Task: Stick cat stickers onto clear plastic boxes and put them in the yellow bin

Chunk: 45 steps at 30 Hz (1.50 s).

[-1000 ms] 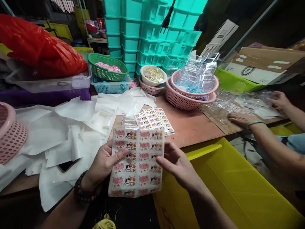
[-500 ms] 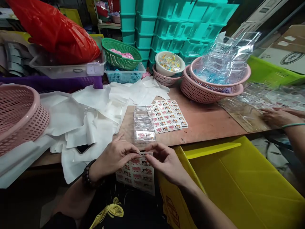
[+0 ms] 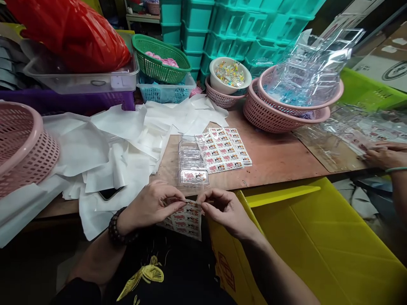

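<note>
A sticker sheet (image 3: 184,220) printed with rows of pink lettering and cartoon cats hangs over my lap. My left hand (image 3: 154,203) pinches its top edge between thumb and forefinger. At the sheet's upper right corner, my right hand (image 3: 227,211) has thumb and forefinger pressed together on that corner. Just beyond my hands, a row of clear plastic cases (image 3: 190,154) lies on the table, the nearest bearing a sticker (image 3: 194,176). More sticker sheets (image 3: 224,148) lie overlapped to the right of the cases.
White backing papers (image 3: 124,123) cover the table's left, with a phone (image 3: 110,193) partly under them. Pink baskets (image 3: 273,120) hold clear plastic cases. A yellow box (image 3: 318,237) stands below the table edge. At far right a co-worker's hand (image 3: 386,156) handles clear cases.
My right hand has shifted slightly right along the sheet's top edge. The sheet has risen a little and tilted. The co-worker's hand has moved right.
</note>
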### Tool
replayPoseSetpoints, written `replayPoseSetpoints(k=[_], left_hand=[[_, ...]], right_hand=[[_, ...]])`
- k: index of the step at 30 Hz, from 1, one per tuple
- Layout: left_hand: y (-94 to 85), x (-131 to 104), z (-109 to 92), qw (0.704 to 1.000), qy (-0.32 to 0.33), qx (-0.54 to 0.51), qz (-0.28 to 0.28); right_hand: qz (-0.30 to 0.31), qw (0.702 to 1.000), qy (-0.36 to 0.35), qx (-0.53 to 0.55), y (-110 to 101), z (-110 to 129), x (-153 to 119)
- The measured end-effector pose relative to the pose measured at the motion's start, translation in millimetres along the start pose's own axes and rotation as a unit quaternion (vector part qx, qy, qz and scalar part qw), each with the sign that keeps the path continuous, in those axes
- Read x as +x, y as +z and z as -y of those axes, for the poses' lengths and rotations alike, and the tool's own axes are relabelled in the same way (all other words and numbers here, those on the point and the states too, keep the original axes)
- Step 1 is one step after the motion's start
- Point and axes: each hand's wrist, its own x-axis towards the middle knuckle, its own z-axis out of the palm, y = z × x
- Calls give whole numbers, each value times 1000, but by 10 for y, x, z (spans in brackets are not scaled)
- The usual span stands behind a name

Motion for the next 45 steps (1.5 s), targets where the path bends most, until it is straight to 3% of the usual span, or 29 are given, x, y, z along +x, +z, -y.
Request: replayPoseSetpoints(k=[8,15,18,21,23,27,29,33,38,41,43,45], left_hand=[[26,6,6,1000,2,-15,8],[88,7,83,993,75,-88,22],[81,-23,106,995,27,-93,18],[69,-52,105,993,-45,-105,31],[63,-56,88,990,-78,-112,40],[52,-29,46,982,-108,-140,61],[50,-14,41,978,-116,-158,76],[82,7,65,959,-146,-223,98],[164,47,88,951,-195,-223,91],[170,68,94,959,-187,-193,92],[136,68,98,975,-167,-135,57],[70,59,104,990,-135,-51,6]], right_hand=[[24,998,51,35,-6,-41,13],[61,991,95,70,36,-140,55],[20,997,52,44,82,-165,27],[-19,995,-71,-71,137,-148,-60],[-29,969,-169,-176,174,-148,-128],[-111,873,-322,-348,227,-252,-196],[-141,830,-361,-401,235,-331,-196],[-159,771,-412,-459,224,-436,-189],[-125,708,-456,-525,185,-469,-173],[-87,653,-510,-553,157,-465,-188],[-52,618,-555,-555,140,-444,-245],[-44,627,-562,-537,111,-395,-329]])
